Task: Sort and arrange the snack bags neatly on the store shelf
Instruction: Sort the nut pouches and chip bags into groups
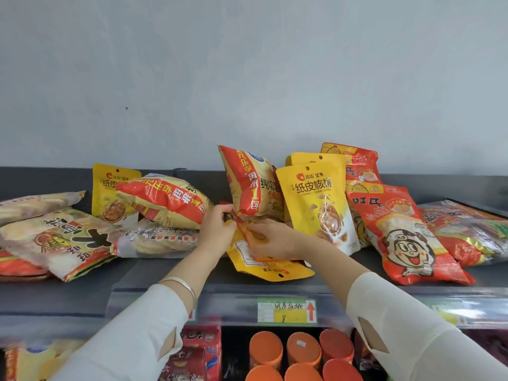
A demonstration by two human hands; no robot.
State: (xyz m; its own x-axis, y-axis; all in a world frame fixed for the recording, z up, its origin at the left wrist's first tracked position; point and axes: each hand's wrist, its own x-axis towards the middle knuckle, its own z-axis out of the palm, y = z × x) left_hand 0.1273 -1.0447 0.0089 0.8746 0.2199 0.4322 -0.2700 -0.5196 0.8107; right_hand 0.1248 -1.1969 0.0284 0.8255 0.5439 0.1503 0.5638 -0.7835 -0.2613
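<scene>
**Hand Positions at Shelf Centre**

Left hand [217, 229]: fingers curled, pinching the lower corner of the upright chip bag [248, 182], which rises directly above the grip. Right hand [272, 240]: thumb and fingers clamp the orange-edged packet [243, 229], held just beside the left hand's fingers. Under the right hand, a yellow pouch [272, 270] lies flat on the shelf [82, 292]. An upright walnut pouch [316, 202] stands just right of both grips. A second chip bag [170, 202] leans to their left.
</scene>
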